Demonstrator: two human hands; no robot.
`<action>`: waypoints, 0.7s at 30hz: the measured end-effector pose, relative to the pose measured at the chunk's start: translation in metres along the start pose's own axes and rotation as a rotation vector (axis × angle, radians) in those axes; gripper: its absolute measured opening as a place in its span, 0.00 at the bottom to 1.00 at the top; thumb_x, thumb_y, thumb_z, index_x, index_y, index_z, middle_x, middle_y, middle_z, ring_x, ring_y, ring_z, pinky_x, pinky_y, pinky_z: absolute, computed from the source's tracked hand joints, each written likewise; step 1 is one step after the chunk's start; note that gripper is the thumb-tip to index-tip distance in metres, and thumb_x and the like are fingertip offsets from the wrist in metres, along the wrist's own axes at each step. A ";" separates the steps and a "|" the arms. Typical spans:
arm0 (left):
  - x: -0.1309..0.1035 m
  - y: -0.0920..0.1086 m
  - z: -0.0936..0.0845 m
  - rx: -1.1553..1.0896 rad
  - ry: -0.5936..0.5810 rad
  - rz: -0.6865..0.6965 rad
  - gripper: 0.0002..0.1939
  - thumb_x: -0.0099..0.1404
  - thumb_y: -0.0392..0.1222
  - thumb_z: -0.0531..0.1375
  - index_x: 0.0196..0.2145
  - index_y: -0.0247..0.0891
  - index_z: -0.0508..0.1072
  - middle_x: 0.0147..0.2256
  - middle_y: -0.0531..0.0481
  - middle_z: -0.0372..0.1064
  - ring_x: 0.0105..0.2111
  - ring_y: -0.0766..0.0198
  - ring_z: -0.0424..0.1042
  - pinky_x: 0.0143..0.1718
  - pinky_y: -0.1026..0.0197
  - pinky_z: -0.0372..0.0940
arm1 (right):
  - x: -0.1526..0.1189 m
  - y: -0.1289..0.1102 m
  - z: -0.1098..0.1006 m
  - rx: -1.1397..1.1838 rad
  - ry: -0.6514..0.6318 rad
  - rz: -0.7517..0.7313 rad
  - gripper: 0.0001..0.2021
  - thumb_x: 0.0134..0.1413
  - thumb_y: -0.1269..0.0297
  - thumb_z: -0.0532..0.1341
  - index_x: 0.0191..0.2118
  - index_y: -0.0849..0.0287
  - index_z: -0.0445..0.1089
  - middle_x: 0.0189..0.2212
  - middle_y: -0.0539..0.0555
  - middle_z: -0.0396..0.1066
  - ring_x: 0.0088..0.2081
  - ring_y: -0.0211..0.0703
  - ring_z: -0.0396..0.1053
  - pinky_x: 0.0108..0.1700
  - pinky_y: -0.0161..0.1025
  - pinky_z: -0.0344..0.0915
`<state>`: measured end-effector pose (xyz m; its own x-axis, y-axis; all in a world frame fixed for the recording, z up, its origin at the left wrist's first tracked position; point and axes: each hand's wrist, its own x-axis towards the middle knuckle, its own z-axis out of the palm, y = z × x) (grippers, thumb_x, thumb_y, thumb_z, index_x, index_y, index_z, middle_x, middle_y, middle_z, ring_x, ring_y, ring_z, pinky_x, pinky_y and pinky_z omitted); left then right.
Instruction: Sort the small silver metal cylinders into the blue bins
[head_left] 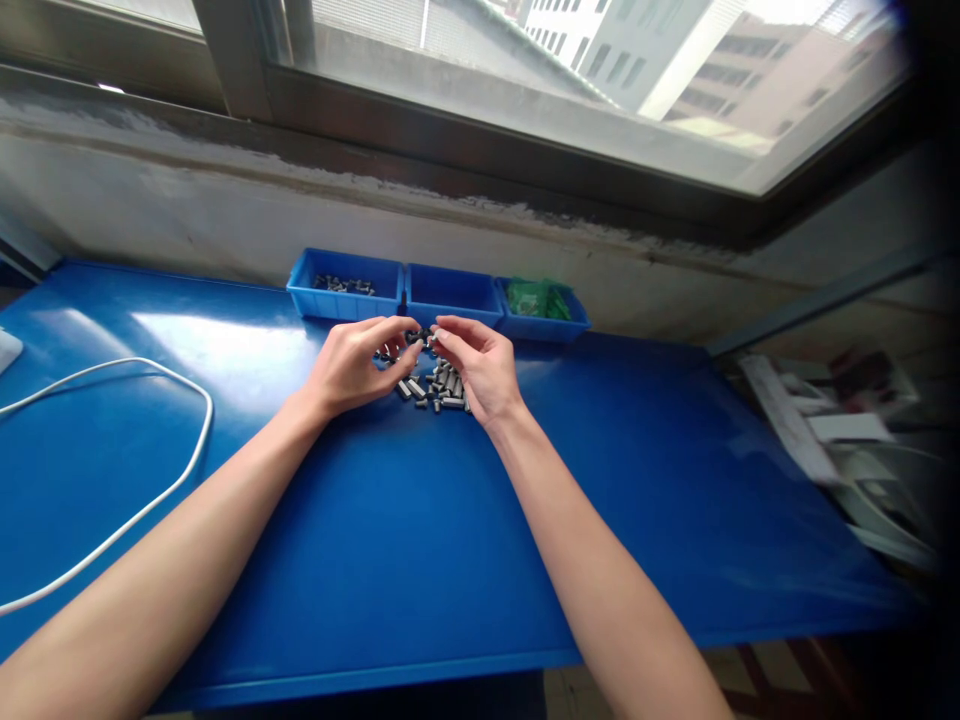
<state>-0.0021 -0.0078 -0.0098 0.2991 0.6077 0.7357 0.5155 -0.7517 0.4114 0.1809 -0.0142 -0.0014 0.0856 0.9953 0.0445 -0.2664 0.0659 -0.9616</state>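
Observation:
My left hand (361, 365) is curved over the left side of a pile of metal hardware, its thumb and index finger apart. Dark small screws (387, 354) show behind and between its fingers. Opposite it, my right hand (481, 368) pinches a small, shiny screw-like piece (434, 338) between thumb and fingertips; its exact shape is too small to make out. Below both hands lie loose grey metal bolts and cylindrical pieces (452, 402) on the blue table. My right hand hides part of the pile.
Behind the pile stand three joined blue bins: the left bin (345, 304) contains screws, the middle bin (454, 310) shows a bare inside, and the right bin (544, 328) holds green plastic bags (536, 298). A white cable (204, 430) curves across the blue table (375, 560).

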 end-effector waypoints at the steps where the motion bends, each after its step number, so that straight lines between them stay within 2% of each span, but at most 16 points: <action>1: 0.000 0.000 0.001 -0.001 -0.008 0.002 0.12 0.69 0.45 0.62 0.46 0.38 0.78 0.32 0.50 0.78 0.28 0.66 0.76 0.36 0.65 0.70 | -0.001 0.001 0.002 -0.004 -0.006 -0.003 0.15 0.39 0.61 0.77 0.36 0.57 0.81 0.36 0.51 0.81 0.38 0.42 0.78 0.50 0.43 0.76; 6: -0.002 -0.002 0.004 0.008 -0.064 0.034 0.12 0.70 0.44 0.62 0.48 0.39 0.78 0.36 0.48 0.80 0.30 0.66 0.77 0.37 0.64 0.70 | -0.005 0.002 0.008 -0.030 -0.033 -0.015 0.14 0.41 0.59 0.76 0.35 0.58 0.80 0.35 0.52 0.81 0.39 0.43 0.78 0.49 0.43 0.77; 14: -0.001 -0.005 0.005 0.003 -0.046 0.034 0.11 0.72 0.44 0.60 0.47 0.40 0.80 0.39 0.46 0.81 0.34 0.63 0.79 0.38 0.64 0.70 | -0.005 0.003 0.007 0.003 -0.030 0.004 0.17 0.41 0.58 0.76 0.38 0.57 0.78 0.37 0.51 0.81 0.43 0.45 0.79 0.54 0.47 0.76; 17: 0.001 -0.004 0.005 -0.013 -0.001 -0.024 0.11 0.72 0.44 0.61 0.43 0.39 0.82 0.38 0.46 0.81 0.34 0.63 0.79 0.39 0.64 0.71 | -0.004 0.003 0.007 0.006 -0.044 0.013 0.20 0.41 0.56 0.77 0.41 0.57 0.78 0.37 0.51 0.81 0.43 0.45 0.80 0.55 0.47 0.77; 21: 0.004 -0.005 0.003 -0.111 0.090 -0.167 0.09 0.69 0.44 0.64 0.40 0.37 0.83 0.36 0.46 0.82 0.34 0.62 0.80 0.40 0.63 0.73 | -0.004 0.002 0.005 -0.105 -0.092 -0.035 0.17 0.49 0.56 0.73 0.44 0.56 0.77 0.41 0.53 0.82 0.47 0.47 0.80 0.54 0.46 0.76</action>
<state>-0.0008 -0.0009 -0.0105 0.1410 0.7047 0.6954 0.4589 -0.6689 0.5848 0.1749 -0.0179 -0.0019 0.0038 0.9951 0.0988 -0.1626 0.0981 -0.9818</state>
